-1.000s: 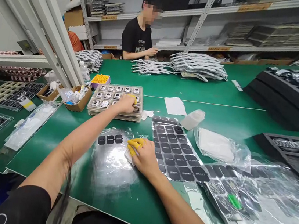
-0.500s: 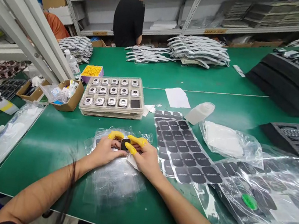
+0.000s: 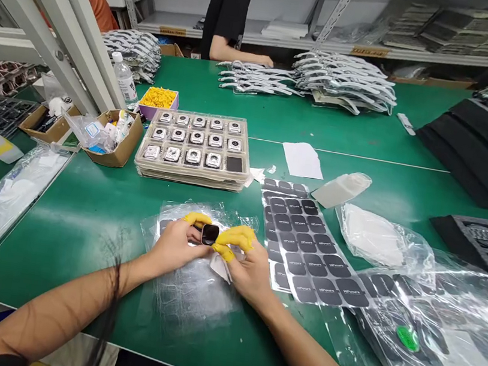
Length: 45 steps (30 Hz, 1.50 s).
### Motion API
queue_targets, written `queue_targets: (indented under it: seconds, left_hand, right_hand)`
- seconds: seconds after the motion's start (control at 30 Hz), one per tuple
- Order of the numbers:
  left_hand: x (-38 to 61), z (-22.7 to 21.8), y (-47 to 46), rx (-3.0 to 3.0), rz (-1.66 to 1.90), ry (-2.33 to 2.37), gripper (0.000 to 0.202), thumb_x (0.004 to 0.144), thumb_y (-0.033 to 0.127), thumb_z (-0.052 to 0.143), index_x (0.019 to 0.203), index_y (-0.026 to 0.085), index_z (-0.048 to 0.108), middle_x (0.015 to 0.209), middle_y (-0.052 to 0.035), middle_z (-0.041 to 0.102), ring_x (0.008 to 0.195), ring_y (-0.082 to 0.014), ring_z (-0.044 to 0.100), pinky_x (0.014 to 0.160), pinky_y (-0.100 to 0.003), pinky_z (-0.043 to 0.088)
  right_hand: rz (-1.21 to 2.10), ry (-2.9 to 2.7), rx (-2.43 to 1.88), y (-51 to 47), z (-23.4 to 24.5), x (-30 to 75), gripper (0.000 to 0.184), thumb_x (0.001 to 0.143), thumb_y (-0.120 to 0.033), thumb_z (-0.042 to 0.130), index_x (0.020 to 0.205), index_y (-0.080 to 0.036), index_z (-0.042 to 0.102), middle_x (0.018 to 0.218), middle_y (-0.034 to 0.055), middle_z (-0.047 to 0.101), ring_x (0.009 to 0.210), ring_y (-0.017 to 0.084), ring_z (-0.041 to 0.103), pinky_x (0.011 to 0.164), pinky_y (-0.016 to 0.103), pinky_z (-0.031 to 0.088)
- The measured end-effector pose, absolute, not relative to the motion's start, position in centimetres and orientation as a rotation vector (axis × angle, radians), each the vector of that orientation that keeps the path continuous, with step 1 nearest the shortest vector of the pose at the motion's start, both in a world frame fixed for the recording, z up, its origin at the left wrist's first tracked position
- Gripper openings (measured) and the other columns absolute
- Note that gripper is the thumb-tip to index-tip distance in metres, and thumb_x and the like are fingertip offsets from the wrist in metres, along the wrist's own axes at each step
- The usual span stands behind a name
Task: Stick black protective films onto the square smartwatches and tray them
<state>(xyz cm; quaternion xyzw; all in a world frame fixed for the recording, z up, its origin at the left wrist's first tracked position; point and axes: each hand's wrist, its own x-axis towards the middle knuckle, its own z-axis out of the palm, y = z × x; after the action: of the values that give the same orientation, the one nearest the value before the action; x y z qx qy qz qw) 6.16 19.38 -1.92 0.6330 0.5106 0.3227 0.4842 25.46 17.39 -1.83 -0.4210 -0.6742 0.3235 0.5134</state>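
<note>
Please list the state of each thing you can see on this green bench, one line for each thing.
Left hand, pinching the square black piece
Right hand, pinching the same piece from the other side
Square black piece, held between both hands
Yellow finger cots, worn on fingers of both hands
Clear plastic sheet, crumpled, lying under the hands
Stacked tray, every slot filled
Water bottle, upright, capped
Black pad sheet, lying flat

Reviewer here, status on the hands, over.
Left hand, right hand pinching glossy black square piece. Yellow finger cots on. Clear plastic sheet beneath hands.
</note>
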Motion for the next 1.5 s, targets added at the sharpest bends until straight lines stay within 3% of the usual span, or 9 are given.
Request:
queue_targets:
  seconds: [0.13, 0.27, 0.4, 0.6, 0.87, 0.97, 1.17, 1.37, 1.5]
  left_hand:
    - [5.9, -2.6, 19.9, 1.270, 0.906, 1.171, 0.050, 0.069, 0.026, 0.085, 0.112, 0.023, 0.060, 0.087, -0.0048, 0.076, 0.080, -0.0221, 0.075, 0.076, -0.036, 0.060]
    - [5.8, -3.2, 20.3, 1.144, 0.967, 1.080, 0.054, 0.069, 0.026, 0.086, 0.115, 0.022, 0.058, 0.092, -0.0054, 0.075, 0.082, -0.0208, 0.074, 0.078, -0.035, 0.060]
    - [5.8, -3.2, 20.5, 1.125, 0.977, 1.095, 0.057, 0.067, 0.026, 0.087, 0.117, 0.021, 0.060, 0.090, -0.0052, 0.075, 0.083, -0.0202, 0.074, 0.080, -0.035, 0.059]
    - [5.6, -2.4, 20.4, 1.166, 0.863, 1.137, 0.058, 0.070, 0.026, 0.085, 0.123, 0.017, 0.062, 0.086, -0.0052, 0.075, 0.080, -0.0188, 0.073, 0.075, -0.030, 0.056]
    - [5.6, -3.4, 20.4, 1.253, 0.792, 1.146, 0.052, 0.065, 0.013, 0.079, 0.116, 0.017, 0.070, 0.080, -0.0027, 0.076, 0.075, -0.0193, 0.073, 0.069, -0.027, 0.056]
    - [5.6, -3.5, 20.3, 1.258, 0.781, 1.165, 0.052, 0.066, 0.018, 0.080, 0.117, 0.017, 0.070, 0.076, -0.0022, 0.076, 0.074, -0.0195, 0.073, 0.068, -0.027, 0.056]
    - [5.6, -3.5, 20.3, 1.272, 0.767, 1.200, 0.049, 0.066, 0.021, 0.082, 0.114, 0.018, 0.071, 0.084, -0.0045, 0.079, 0.079, -0.0221, 0.075, 0.072, -0.029, 0.058]
    - [5.8, -3.3, 20.2, 1.205, 0.811, 1.198, 0.050, 0.065, 0.020, 0.084, 0.113, 0.017, 0.070, 0.075, -0.0026, 0.076, 0.073, -0.0199, 0.073, 0.067, -0.028, 0.056]
    - [6.0, -2.3, 20.3, 1.012, 0.811, 1.159, 0.055, 0.059, 0.024, 0.091, 0.109, 0.015, 0.070, 0.074, -0.0035, 0.074, 0.070, -0.0187, 0.071, 0.064, -0.027, 0.054]
  right_hand:
    - [1.052, -1.899, -0.955, 16.8, -0.8, 25.9, 0.011, 0.093, -0.036, 0.066, 0.087, -0.027, 0.068, 0.080, 0.0010, 0.071, 0.076, 0.020, 0.063, 0.072, 0.039, 0.052]
    - [0.540, -2.156, -1.192, 16.8, -1.7, 25.5, 0.015, 0.096, -0.033, 0.061, 0.103, -0.026, 0.072, 0.098, 0.0079, 0.073, 0.088, 0.026, 0.062, 0.079, 0.045, 0.049]
    - [0.360, -2.182, -1.317, 16.7, -2.2, 27.0, 0.030, 0.094, -0.043, 0.063, 0.118, -0.025, 0.069, 0.112, 0.0108, 0.070, 0.097, 0.029, 0.062, 0.085, 0.048, 0.049]
    - [0.431, -2.232, -1.268, 17.4, -1.5, 29.5, 0.012, 0.097, -0.031, 0.061, 0.093, -0.025, 0.071, 0.081, 0.0026, 0.071, 0.075, 0.021, 0.061, 0.068, 0.037, 0.048]
    - [0.108, -2.026, -1.142, 19.6, -2.2, 23.5, 0.011, 0.095, -0.021, 0.064, 0.104, -0.021, 0.070, 0.097, 0.0095, 0.068, 0.084, 0.023, 0.059, 0.074, 0.040, 0.048]
    - [0.177, -2.026, -1.110, 19.6, -2.9, 23.3, 0.012, 0.095, -0.019, 0.064, 0.106, -0.022, 0.067, 0.091, 0.0060, 0.069, 0.082, 0.021, 0.060, 0.075, 0.039, 0.047]
    - [0.194, -1.952, -1.152, 20.1, -3.4, 24.0, 0.008, 0.096, -0.027, 0.063, 0.099, -0.023, 0.070, 0.087, 0.0053, 0.066, 0.081, 0.021, 0.058, 0.073, 0.038, 0.047]
    - [0.363, -1.950, -1.069, 20.5, -3.9, 24.0, 0.007, 0.095, -0.028, 0.065, 0.099, -0.024, 0.070, 0.082, 0.0024, 0.064, 0.078, 0.019, 0.058, 0.072, 0.037, 0.048]
    - [0.202, -1.879, -1.360, 21.6, -4.1, 25.5, 0.015, 0.095, -0.034, 0.063, 0.101, -0.023, 0.071, 0.091, 0.0070, 0.068, 0.089, 0.025, 0.059, 0.080, 0.043, 0.046]
